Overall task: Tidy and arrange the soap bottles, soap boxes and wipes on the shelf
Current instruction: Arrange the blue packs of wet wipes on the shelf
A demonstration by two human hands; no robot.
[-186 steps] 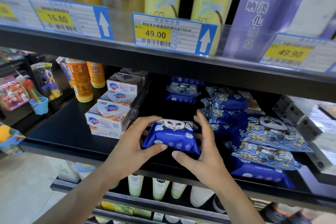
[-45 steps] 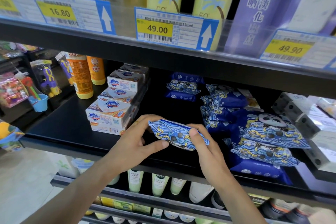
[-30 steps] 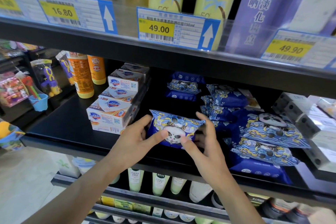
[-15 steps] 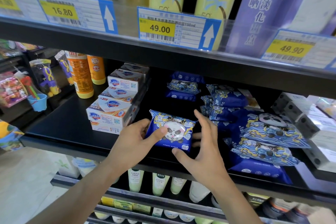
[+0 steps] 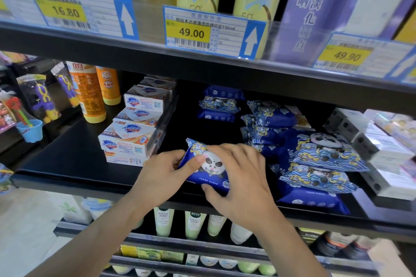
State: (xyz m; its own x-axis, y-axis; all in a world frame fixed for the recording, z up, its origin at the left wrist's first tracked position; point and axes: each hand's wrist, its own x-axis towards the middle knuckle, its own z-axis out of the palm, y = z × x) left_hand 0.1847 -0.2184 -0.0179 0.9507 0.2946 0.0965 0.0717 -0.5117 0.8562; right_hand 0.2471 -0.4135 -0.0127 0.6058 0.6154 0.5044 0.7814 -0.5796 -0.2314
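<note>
A blue wipes pack with a panda face (image 5: pixel 210 170) lies near the front of the black shelf (image 5: pixel 74 159). My left hand (image 5: pixel 162 177) pinches its left end, thumb on top. My right hand (image 5: pixel 240 177) covers its right side, fingers curled over the top and thumb under the front edge. Left of it stand stacked white soap boxes (image 5: pixel 130 139). Two orange soap bottles (image 5: pixel 91 92) stand at the back left. More blue wipes packs lie piled to the right (image 5: pixel 319 159) and stacked at the back (image 5: pixel 219 107).
Grey and white boxes (image 5: pixel 371 144) fill the shelf's right end. Toys in clear bags (image 5: pixel 40 99) hang at the far left. The upper shelf's edge with price tags (image 5: pixel 213 31) overhangs. Bottles stand on the lower shelf (image 5: pixel 193 222).
The pack has been turned from its patterned back to panda side up and lowered toward the shelf. My right hand has moved over its top.
</note>
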